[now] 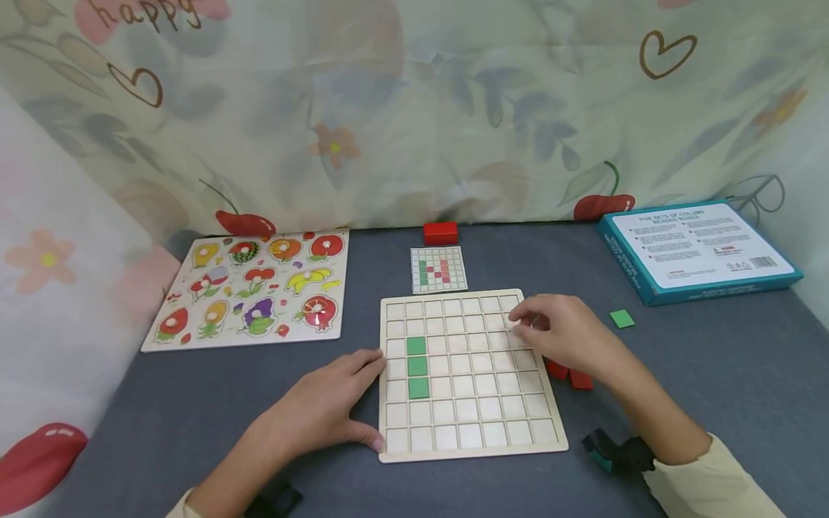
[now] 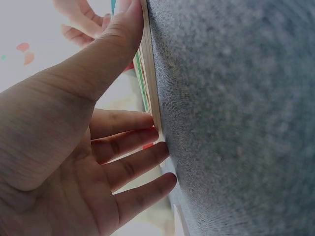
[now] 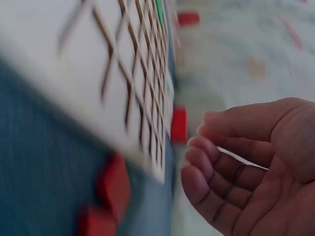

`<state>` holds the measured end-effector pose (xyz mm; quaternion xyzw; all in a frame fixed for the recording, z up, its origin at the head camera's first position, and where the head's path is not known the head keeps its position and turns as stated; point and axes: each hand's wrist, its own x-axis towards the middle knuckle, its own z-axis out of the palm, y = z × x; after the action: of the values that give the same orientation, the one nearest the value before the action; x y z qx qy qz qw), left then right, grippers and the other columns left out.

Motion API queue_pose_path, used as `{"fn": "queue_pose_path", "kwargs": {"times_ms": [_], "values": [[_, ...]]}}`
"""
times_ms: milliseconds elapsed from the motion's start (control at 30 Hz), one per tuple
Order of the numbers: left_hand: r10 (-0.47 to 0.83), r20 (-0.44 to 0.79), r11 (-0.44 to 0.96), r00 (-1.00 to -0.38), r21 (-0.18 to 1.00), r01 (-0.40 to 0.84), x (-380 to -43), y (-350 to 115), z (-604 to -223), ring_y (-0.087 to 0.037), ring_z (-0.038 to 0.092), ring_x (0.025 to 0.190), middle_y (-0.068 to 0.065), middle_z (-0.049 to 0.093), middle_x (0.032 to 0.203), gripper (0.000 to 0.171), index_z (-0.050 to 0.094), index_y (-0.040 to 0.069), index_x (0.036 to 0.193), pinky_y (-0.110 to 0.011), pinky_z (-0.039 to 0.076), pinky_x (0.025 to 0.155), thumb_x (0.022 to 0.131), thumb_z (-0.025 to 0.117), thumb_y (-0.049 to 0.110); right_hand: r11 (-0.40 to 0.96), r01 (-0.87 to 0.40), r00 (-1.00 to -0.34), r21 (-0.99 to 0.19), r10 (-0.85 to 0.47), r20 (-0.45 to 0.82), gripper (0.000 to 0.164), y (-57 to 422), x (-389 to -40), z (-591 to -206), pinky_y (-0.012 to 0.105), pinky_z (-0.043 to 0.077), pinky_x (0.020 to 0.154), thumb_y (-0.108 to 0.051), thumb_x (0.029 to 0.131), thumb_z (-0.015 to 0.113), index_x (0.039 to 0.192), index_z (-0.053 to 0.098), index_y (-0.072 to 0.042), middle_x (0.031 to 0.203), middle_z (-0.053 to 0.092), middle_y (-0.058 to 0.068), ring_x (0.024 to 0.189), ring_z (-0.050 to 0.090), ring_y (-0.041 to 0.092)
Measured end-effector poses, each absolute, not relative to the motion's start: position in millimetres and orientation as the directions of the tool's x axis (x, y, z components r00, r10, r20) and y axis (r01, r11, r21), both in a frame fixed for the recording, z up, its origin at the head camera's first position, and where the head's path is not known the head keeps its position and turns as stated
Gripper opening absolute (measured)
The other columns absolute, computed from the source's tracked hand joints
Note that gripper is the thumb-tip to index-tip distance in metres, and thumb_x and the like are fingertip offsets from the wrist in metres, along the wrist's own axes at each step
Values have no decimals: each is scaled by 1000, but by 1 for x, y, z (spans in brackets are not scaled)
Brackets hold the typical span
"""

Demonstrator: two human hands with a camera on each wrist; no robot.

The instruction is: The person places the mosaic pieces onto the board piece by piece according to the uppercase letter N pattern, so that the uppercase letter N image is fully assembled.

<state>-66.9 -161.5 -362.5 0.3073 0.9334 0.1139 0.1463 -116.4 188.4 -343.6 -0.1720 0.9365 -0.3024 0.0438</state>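
A light wooden grid board (image 1: pixel 466 411) lies flat on the grey cloth. Three green square tiles (image 1: pixel 417 366) fill cells one below another in its second column. My left hand (image 1: pixel 324 410) rests against the board's left edge, thumb near the front corner and fingers spread along the rim, as the left wrist view shows. Above the board's right side hovers my right hand (image 1: pixel 563 331), fingers loosely bent, thumb and fingertips close together. In the right wrist view nothing shows between the fingertips (image 3: pixel 199 162) and thumb. A small pattern card (image 1: pixel 438 270) lies behind the board.
Two red pieces (image 1: pixel 581 379) lie by the board's right edge, partly under the right forearm. A loose green tile (image 1: pixel 622 319) is farther right. At the back stand a red block (image 1: pixel 440 233) and a teal box (image 1: pixel 699 248). A fruit picture board (image 1: pixel 223 316) lies left.
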Motion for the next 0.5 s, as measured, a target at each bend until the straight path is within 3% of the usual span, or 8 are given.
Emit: {"fn": "queue_pose_path", "kwargs": {"times_ms": [133, 300, 500], "values": [[612, -206, 779, -764, 323, 537, -68, -162, -363, -27, 42, 137, -13, 42, 153, 109, 43, 2, 151, -46, 44, 103, 71, 78, 67, 827, -208, -963, -522, -267, -40, 23, 228, -124, -339, 39, 50, 68, -14, 94, 68, 113, 72, 0, 97, 67, 10, 83, 58, 25], [611, -209, 779, -764, 327, 535, -68, -163, -364, -27, 42, 138, -13, 41, 153, 108, 42, 2, 151, -46, 44, 103, 71, 78, 66, 901, -137, -968, -412, -211, -139, 36, 275, -137, -343, 57, 50, 79, -13, 95, 67, 122, 63, 10, 114, 63, 30, 99, 60, 44], [611, -210, 780, -764, 324, 535, -68, -163, -364, -27, 42, 137, -13, 41, 153, 108, 43, 2, 151, -46, 45, 103, 71, 79, 65, 939, -98, -968, -329, -167, -188, 36, 303, -143, -350, 64, 45, 83, -9, 91, 68, 119, 63, 13, 113, 61, 35, 96, 56, 45]]}}
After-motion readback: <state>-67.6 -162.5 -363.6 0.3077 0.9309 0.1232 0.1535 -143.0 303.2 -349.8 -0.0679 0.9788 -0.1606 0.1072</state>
